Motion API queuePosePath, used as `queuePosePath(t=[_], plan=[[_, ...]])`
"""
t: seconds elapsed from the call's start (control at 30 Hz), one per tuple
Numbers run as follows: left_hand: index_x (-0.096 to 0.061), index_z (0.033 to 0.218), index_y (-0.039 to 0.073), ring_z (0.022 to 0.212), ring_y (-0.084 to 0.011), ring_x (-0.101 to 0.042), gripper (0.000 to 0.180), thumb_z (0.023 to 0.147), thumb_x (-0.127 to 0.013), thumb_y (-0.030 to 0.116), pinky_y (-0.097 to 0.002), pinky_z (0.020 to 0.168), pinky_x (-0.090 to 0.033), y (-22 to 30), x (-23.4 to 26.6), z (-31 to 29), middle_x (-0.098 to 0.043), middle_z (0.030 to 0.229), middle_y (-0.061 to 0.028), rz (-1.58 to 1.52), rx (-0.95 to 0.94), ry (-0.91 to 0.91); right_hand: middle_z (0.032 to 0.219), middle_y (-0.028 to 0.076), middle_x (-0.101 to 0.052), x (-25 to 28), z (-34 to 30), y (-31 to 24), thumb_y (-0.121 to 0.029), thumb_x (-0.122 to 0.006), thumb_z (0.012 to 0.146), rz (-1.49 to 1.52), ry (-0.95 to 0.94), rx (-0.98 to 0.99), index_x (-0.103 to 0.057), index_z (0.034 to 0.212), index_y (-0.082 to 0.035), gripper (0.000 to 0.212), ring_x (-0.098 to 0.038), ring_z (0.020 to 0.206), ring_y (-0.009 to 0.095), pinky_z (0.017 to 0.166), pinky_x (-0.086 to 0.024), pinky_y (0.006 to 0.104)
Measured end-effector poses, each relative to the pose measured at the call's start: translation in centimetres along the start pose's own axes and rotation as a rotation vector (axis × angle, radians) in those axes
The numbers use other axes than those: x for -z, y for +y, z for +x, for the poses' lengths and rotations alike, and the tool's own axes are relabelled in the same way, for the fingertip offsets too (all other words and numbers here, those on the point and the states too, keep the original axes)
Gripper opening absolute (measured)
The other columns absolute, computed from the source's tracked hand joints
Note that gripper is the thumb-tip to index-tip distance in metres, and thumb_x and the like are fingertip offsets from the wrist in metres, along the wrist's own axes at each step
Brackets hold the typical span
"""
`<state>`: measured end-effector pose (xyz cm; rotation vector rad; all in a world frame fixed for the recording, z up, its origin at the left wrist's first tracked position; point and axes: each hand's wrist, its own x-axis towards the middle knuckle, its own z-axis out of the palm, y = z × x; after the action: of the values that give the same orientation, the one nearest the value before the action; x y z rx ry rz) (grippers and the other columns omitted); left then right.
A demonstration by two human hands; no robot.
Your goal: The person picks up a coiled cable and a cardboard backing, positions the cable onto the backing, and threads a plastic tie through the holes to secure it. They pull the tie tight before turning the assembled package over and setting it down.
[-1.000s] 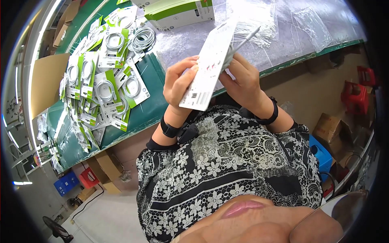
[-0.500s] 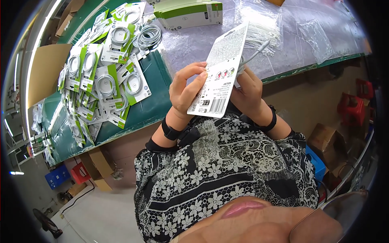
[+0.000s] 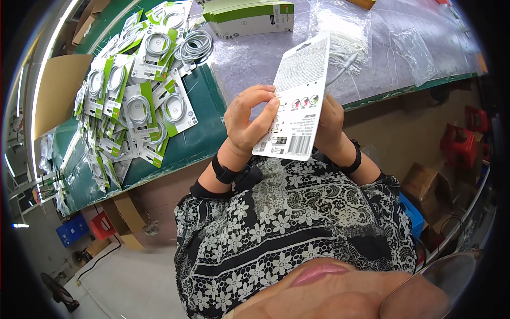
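A white packaging card (image 3: pixel 300 98) stands upright and slightly tilted in front of me, its printed back turned my way. My left hand (image 3: pixel 249 118) pinches its left edge between thumb and fingers. Behind the card's right edge, my right hand (image 3: pixel 330 121) is curled, with most of its fingers hidden. From behind the card near that hand, a white cable (image 3: pixel 342 70) sticks out, its plug end pointing up and right. The rest of the cable is hidden by the card.
Carded coiled cables (image 3: pixel 139 110) are heaped on the green table (image 3: pixel 197 87) at left, beside loose coiled cables (image 3: pixel 194 47). A box of cards (image 3: pixel 255 20) stands at the back. White ties (image 3: pixel 348 40) and a clear plastic bag (image 3: pixel 414 53) lie right of it. Red stools (image 3: pixel 458 143) stand at right.
The card has shifted slightly right and down and faces me a little more. My right hand has slipped further behind it, hiding more of its fingers and the cable.
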<state>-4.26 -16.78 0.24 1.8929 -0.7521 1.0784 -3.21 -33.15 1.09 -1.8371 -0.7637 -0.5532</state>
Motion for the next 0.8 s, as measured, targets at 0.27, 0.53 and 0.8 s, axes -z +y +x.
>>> queuePosePath(t=[0.27, 0.53, 0.8], plan=[[-0.062, 0.089, 0.0, 0.083, -0.0305, -0.065, 0.023, 0.068, -0.069, -0.006, -0.0339, 0.066, -0.055, 0.2, -0.3, -0.2, -0.06, 0.087, -0.0122, 0.039, 0.028, 0.01, 0.085, 0.015, -0.06, -0.5, 0.7, 0.7, 0.001, -0.065, 0.074, -0.003, -0.01, -0.02, -0.057, 0.097, 0.001, 0.024, -0.061, 0.071, 0.032, 0.059, -0.049, 0.0354], [-0.063, 0.095, 0.003, 0.082, -0.0219, -0.064, 0.027, 0.071, -0.07, -0.007, -0.0263, 0.07, -0.051, 0.5, 0.2, -1.2, -0.061, 0.088, -0.0103, 0.066, 0.465, 0.063, 0.08, 0.011, -0.062, -0.6, 1.2, 0.2, 0.002, -0.068, 0.073, 0.056, 0.012, -0.05, -0.061, 0.092, 0.001, 0.02, -0.062, 0.065, 0.023, 0.056, -0.049, 0.0313], [-0.055, 0.112, 0.0, 0.091, -0.0136, -0.059, 0.032, 0.082, -0.065, -0.003, -0.0265, 0.081, -0.048, 0.9, -0.5, -0.7, -0.06, 0.103, -0.0052, -0.629, 0.886, 0.371, 0.075, 0.009, -0.062, -0.2, 2.4, -0.8, 0.008, -0.067, 0.072, -0.058, 0.006, 0.018, -0.064, 0.089, 0.0, 0.019, -0.059, 0.061, 0.018, 0.052, -0.047, 0.0277]])
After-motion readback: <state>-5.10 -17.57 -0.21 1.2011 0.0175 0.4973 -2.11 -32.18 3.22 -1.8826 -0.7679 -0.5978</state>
